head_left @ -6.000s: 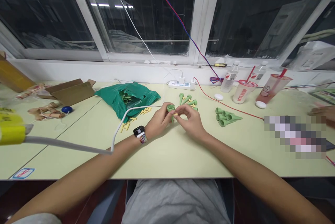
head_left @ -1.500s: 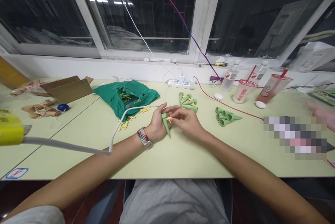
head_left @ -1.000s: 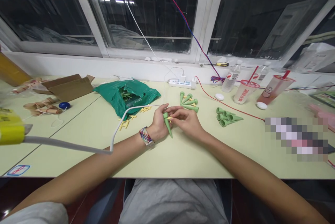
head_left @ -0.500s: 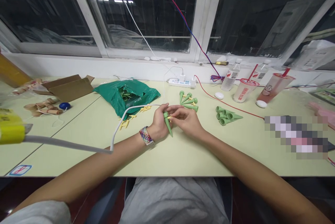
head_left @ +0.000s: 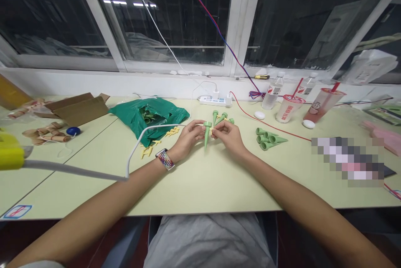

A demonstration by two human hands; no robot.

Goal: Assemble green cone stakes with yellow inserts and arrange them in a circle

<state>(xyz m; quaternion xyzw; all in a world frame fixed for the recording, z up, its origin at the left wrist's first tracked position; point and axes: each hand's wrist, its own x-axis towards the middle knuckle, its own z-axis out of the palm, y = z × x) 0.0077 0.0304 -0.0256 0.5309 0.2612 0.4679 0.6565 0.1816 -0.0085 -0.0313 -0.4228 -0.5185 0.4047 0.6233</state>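
the left hand (head_left: 187,135) pinches a green spike (head_left: 206,135) point-down, steady beside a yellow piece (head_left: 213,128) pinched by the right hand (head_left: 228,136).

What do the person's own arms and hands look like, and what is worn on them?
The left hand and right hand wear no gloves, and both forearms are bare. The left wrist has a multicoloured patterned band. A pale sleeve just shows at the lower left edge.
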